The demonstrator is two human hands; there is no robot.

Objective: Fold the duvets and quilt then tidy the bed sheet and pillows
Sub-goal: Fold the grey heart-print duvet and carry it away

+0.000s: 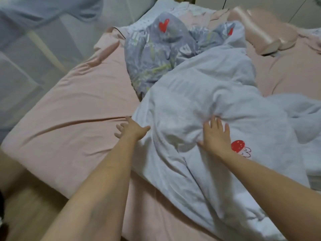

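Duvets lie crumpled on the pink bed sheet, the white duvet nearest, right hand spread flat on it, left hand open beside its edge; folding seems just beginning, needing an edge grasped.

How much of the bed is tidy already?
Nothing looks folded yet. Both hands, left hand and right hand, reach flat to the crumpled white duvet. The grey patterned quilt, pink sheet and pink pillow still need tidying.

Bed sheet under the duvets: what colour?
Plain pale pink bed sheet, clearest in the head view.
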